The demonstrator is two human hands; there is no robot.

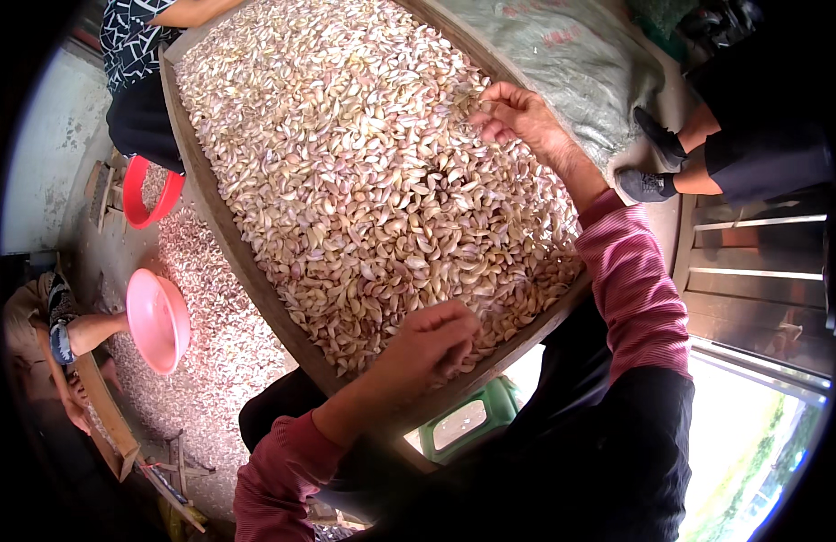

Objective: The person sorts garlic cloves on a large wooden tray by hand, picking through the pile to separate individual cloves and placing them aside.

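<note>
Mostly, garlic cloves [373, 185] look pale, purple-tinged.

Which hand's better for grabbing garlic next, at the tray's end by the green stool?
Probably the left hand: it's close to those cloves, while the right hand is farther up, near a long side of the tray.

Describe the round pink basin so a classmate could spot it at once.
Find the large brown wooden tray heaped with pale garlic cloves. Left of it in the picture, beside a spread of small pale pieces, is the round pink basin. Its light pink sets it apart from the bright red round basin above it.
</note>
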